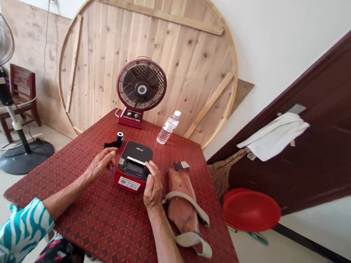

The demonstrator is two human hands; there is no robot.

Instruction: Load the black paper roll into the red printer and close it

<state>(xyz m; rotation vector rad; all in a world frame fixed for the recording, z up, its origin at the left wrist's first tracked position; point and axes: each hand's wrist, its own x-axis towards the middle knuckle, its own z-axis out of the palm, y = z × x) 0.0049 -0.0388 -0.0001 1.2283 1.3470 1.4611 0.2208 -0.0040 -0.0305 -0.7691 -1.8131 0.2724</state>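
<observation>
A small red and black printer sits on the patterned red table, a pale label on its front and a white strip across its top slot. My right hand grips its right edge, with fingertips by the slot. Just left of the printer is my left hand, fingers loosely bent and apart, holding nothing I can see. Beyond that hand stands a small roll of black tape with a pale core, its loose dark end lying on the table. A brown padded piece with beige straps lies right of my right hand.
A red table fan and a water bottle stand at the table's far end. A large round wooden board leans on the wall. At left is a floor fan with cables; at right, a red basin.
</observation>
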